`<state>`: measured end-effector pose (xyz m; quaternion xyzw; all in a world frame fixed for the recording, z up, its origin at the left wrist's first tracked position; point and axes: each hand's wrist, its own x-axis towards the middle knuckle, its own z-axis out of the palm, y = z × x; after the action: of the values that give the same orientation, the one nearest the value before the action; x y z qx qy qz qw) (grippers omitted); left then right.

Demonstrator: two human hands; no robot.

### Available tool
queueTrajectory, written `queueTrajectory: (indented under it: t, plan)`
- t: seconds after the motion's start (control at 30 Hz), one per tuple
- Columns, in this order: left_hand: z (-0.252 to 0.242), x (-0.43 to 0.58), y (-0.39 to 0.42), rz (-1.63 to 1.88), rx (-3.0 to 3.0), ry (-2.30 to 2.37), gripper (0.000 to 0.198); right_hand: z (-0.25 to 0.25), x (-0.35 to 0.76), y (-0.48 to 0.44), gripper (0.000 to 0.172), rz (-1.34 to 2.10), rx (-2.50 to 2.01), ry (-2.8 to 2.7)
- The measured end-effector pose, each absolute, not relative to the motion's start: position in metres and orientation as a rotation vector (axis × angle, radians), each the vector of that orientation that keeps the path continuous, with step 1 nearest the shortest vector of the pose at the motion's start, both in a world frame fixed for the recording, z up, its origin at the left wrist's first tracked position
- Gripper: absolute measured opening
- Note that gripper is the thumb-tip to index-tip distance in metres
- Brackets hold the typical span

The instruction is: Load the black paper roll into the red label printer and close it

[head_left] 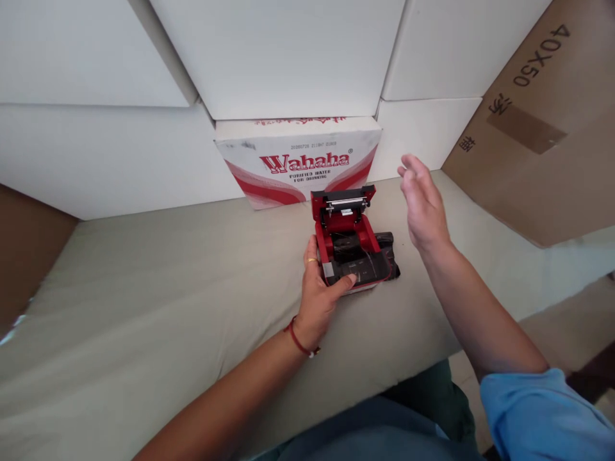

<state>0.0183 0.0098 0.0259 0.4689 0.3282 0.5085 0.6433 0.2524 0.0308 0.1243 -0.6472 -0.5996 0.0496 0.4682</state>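
Note:
A small red and black thermal printer sits on the cloth-covered surface with its lid raised. A metal bar and a roller show under the lid. Dark, shiny material lies in the printer's bay; its kind is hard to make out. My left hand grips the printer's near left corner, thumb on the black front part and fingers along the left side. Beside the printer, on its right, lies a piece of crinkled black plastic. My right hand is raised to the right, apart from the printer, with fingers stretched and nothing visible in it.
Behind the printer stands a white and red Wahaha water carton. White boxes are stacked at the back. A large brown cardboard box rises at the right, and another brown panel borders the left. Pale green cloth covers the surface.

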Motion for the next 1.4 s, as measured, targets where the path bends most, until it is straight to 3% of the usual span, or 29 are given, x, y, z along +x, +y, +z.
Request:
queueTrajectory:
  t: [0.13, 0.23, 0.43, 0.63, 0.83, 1.17, 1.4]
  plan:
    - [0.028, 0.018, 0.01, 1.123, 1.068, 0.756, 0.116, 0.124, 0.255, 0.09, 0.094, 0.587, -1.471, -1.304]
    - [0.028, 0.019, 0.011, 1.131, 1.07, 0.747, 0.119, 0.124, 0.243, 0.085, 0.09, 0.847, -1.331, -1.259]
    - [0.035, 0.018, 0.006, 1.138, 0.987, 0.729, 0.116, 0.103, 0.23, 0.013, 0.067, 0.564, -1.356, -1.429]
    - [0.045, 0.009, 0.029, 1.139, 0.786, 0.929, 0.076, 0.068, 0.235, -0.025, 0.052, 0.284, -1.425, -1.763]
    - [0.041, 0.007, 0.054, 1.109, 0.959, 1.034, 0.095, 0.058, 0.234, -0.026, 0.048, 0.231, -1.378, -1.78]
    - [0.037, 0.01, 0.038, 1.104, 0.762, 0.743, 0.071, 0.063, 0.228, -0.024, 0.047, 0.217, -1.375, -1.709]
    - [0.026, 0.004, 0.029, 1.148, 0.719, 0.657, 0.072, 0.058, 0.205, -0.051, 0.037, -0.016, -1.154, -1.847]
